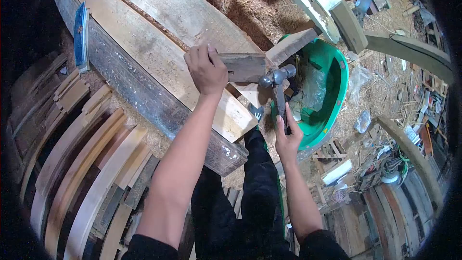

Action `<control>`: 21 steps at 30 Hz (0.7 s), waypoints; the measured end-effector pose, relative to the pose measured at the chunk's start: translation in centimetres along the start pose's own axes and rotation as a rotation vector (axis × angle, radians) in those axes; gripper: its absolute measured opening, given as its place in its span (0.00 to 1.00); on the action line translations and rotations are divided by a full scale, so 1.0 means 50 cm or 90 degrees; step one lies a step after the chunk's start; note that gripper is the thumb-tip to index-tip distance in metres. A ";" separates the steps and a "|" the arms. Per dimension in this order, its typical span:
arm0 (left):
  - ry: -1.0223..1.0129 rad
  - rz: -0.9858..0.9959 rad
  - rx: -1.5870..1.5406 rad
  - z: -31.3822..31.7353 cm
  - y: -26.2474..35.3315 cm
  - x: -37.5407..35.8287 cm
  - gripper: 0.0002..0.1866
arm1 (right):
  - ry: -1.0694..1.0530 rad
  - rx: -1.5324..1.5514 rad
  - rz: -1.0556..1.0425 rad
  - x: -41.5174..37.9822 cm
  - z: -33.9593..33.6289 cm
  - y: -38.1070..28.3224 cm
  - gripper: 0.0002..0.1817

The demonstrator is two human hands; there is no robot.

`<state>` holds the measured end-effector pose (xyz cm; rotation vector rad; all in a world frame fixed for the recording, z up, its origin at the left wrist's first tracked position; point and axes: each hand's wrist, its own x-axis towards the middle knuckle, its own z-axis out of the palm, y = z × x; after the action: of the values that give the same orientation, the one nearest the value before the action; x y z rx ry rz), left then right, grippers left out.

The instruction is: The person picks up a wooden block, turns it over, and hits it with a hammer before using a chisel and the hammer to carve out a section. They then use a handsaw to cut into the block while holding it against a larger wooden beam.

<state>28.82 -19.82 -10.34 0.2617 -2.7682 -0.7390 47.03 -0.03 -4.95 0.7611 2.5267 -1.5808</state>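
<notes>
My left hand is closed around the near end of a short dark wooden block, above the workbench. A paler wooden piece meets the block's far end at an angle. In my right hand is the handle of a hammer, its metal head up beside the far end of the block. Whether the hammer head touches the wood, I cannot tell. Beneath the hands lies a long light board on the thick worn bench beam.
A green plastic tub stands right of the bench, holding clear plastic and scraps. Curved wooden pieces are stacked at the lower left. A blue-edged object leans on the bench. Wood shavings and offcuts cover the floor.
</notes>
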 end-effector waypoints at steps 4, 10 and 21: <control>0.019 0.035 0.022 0.002 0.002 0.004 0.11 | -0.066 0.032 0.061 0.025 0.009 -0.005 0.23; 0.037 0.022 0.038 0.003 0.010 0.006 0.11 | -0.089 0.057 0.058 0.027 0.016 0.008 0.23; -0.057 0.026 0.079 -0.008 0.009 0.008 0.06 | -0.052 -0.012 -0.020 0.032 0.015 0.029 0.24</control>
<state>28.53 -19.69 -9.70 0.1996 -2.8997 -0.5839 46.14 0.42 -7.01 0.6440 2.5046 -1.5607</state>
